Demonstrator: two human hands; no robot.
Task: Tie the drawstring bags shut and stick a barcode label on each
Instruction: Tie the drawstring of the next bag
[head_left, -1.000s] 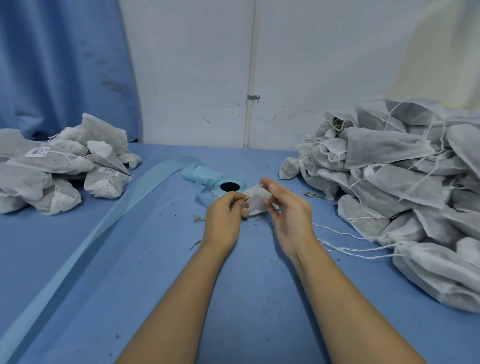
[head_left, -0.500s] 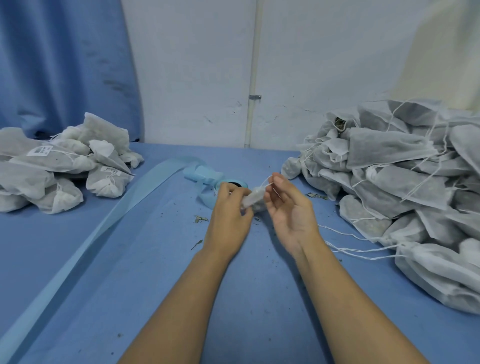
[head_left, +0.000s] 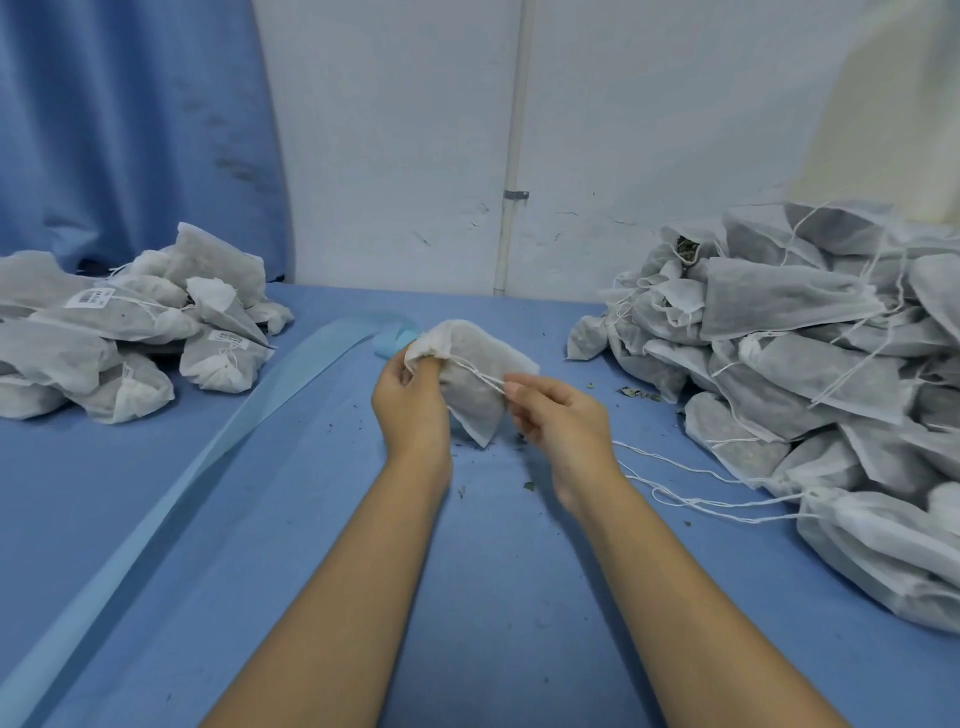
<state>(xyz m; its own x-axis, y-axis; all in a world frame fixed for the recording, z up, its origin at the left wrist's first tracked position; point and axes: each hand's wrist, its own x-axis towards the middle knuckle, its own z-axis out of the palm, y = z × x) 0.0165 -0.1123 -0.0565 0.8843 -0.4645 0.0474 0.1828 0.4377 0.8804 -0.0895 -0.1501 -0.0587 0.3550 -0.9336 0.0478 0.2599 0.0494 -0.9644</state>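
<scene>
A white drawstring bag (head_left: 475, 384) with dark filling hangs between my hands above the middle of the blue table (head_left: 291, 519). My left hand (head_left: 410, 405) grips the bag's gathered neck at its upper left. My right hand (head_left: 558, 415) pinches the white drawstring (head_left: 485, 375), which runs taut across the bag from the neck. The pale blue label roll (head_left: 390, 343) lies behind the bag and is mostly hidden by it.
A heap of tied, labelled bags (head_left: 124, 338) lies at the left. A larger heap of untied bags (head_left: 821, 374) fills the right, with loose strings (head_left: 696, 488) trailing onto the table. A long blue backing strip (head_left: 171, 493) runs diagonally toward the near left. A white wall stands behind.
The bag, bunched small between my fingers before, now hangs full and spread out. My right hand has drawn the string to the right, away from the neck held by my left hand.
</scene>
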